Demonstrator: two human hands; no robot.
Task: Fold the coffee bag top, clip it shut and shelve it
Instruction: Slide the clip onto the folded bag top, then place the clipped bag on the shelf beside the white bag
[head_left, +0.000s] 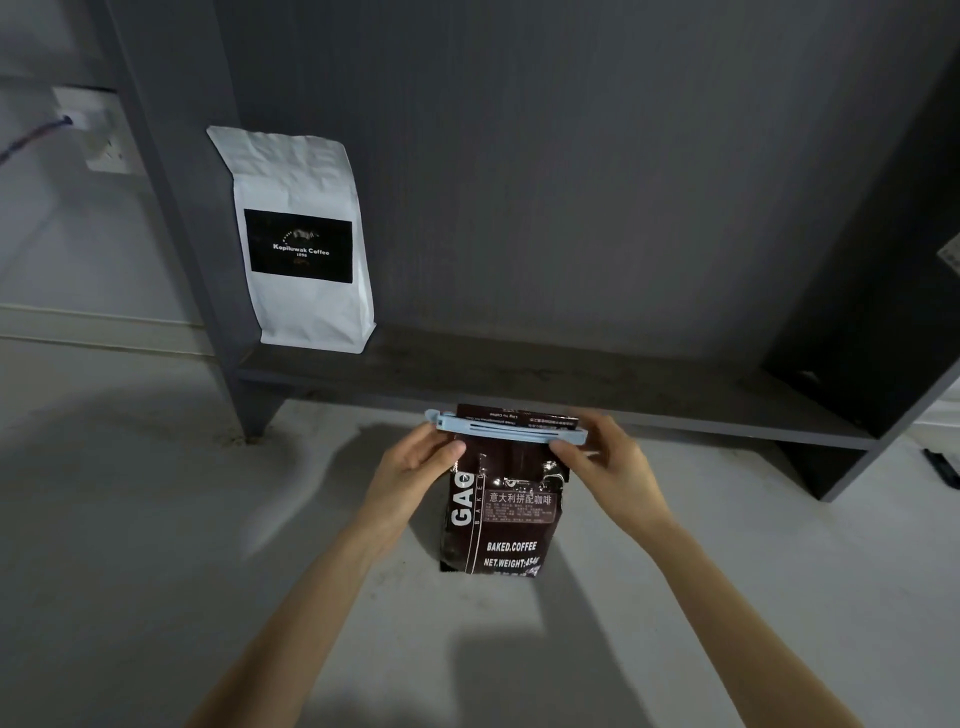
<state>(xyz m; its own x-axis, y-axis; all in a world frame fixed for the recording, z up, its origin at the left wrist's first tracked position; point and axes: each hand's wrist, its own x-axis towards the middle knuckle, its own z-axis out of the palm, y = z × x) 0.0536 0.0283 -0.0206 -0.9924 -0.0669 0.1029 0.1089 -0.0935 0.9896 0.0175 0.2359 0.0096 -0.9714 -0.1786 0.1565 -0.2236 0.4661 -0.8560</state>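
Observation:
A dark brown coffee bag (506, 525) stands upright on the pale floor in front of a low dark shelf (519, 374). Its top is folded over, and a light blue clip (511, 430) lies across the fold. My left hand (415, 467) grips the bag's upper left side, thumb just under the clip's hinge end. My right hand (602, 457) pinches the clip's right end between thumb and fingers.
A white coffee bag (301, 244) with a black label stands at the left end of the shelf, against the upright panel. The shelf board to its right is bare. A wall socket (98, 130) with a cable sits far left. A dark object (943, 467) lies on the floor at far right.

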